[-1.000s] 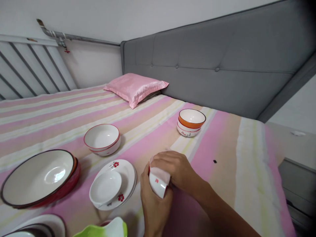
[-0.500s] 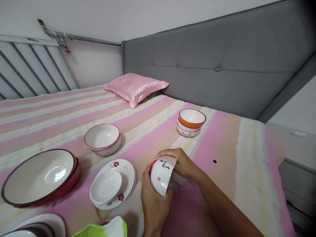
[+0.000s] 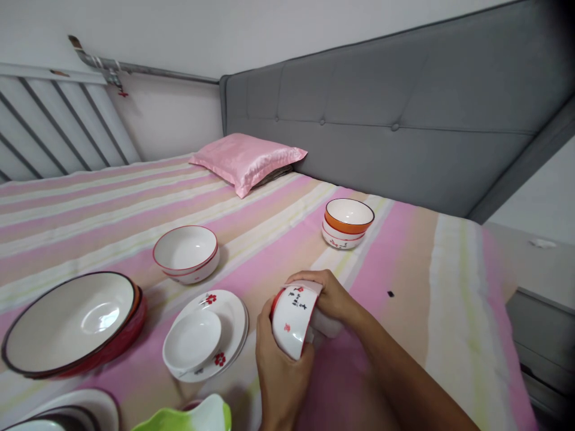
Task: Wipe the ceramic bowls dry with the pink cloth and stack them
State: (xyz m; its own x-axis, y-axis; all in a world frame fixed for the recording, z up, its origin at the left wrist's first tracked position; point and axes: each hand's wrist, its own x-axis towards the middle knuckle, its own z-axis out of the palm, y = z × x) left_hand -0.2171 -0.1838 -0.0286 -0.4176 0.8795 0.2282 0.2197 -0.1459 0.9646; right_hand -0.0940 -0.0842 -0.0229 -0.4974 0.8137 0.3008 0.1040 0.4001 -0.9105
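A small white bowl (image 3: 291, 320) with a red rim, red marks and dark writing is tilted on its side above the bed. My left hand (image 3: 278, 374) cups it from below and behind. My right hand (image 3: 330, 299) curls over the bowl's upper edge with a pale pink cloth (image 3: 324, 326) pressed against it; most of the cloth is hidden by the fingers.
On the striped sheet (image 3: 404, 287) lie a white saucer on a flowered plate (image 3: 231, 323), a red-rimmed bowl (image 3: 186, 252), a large red dish (image 3: 72, 323), stacked orange and white bowls (image 3: 348, 222), a green dish (image 3: 193, 419), a pink pillow (image 3: 247, 158). Grey headboard (image 3: 395, 108) behind.
The bowl has been turned in my hands so its outside with the writing faces me. My right hand slid from covering the bowl to its far upper edge with the cloth.
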